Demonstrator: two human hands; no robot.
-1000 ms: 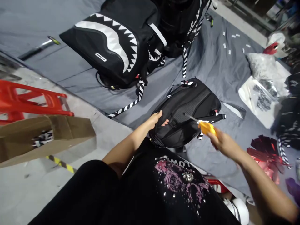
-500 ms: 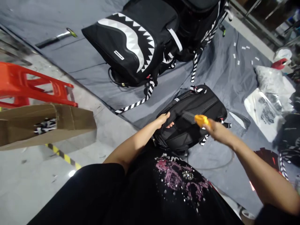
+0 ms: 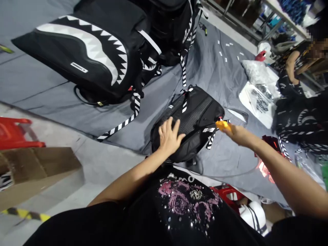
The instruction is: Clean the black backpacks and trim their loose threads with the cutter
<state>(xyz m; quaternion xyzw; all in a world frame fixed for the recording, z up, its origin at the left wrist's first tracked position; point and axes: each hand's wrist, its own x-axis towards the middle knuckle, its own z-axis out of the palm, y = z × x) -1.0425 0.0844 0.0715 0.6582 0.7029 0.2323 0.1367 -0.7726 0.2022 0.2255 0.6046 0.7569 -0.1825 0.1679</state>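
Observation:
A black backpack (image 3: pixel 197 109) with striped black-and-white straps lies on the grey cloth in front of me, its mesh-panelled side up. My left hand (image 3: pixel 169 136) rests on its near left part, fingers spread. At the backpack's right edge, my right hand (image 3: pixel 237 134) is closed round an orange-handled tool (image 3: pixel 223 125); the tool's far end is hard to make out. Farther up and left sits a large black backpack (image 3: pixel 102 44) with a white shark-mouth print.
Grey cloth (image 3: pixel 159 92) covers the work surface. To the left are a cardboard box (image 3: pixel 43 171) and a red stool (image 3: pixel 15 133). Plastic bags (image 3: pixel 258 73) and more black bags (image 3: pixel 302 116) lie at the right, where a person's arm (image 3: pixel 292 66) shows.
My view has shifted to the right. My left hand has gone from gripping the backpack's edge to lying spread on top. The backpack's straps now show across its upper side.

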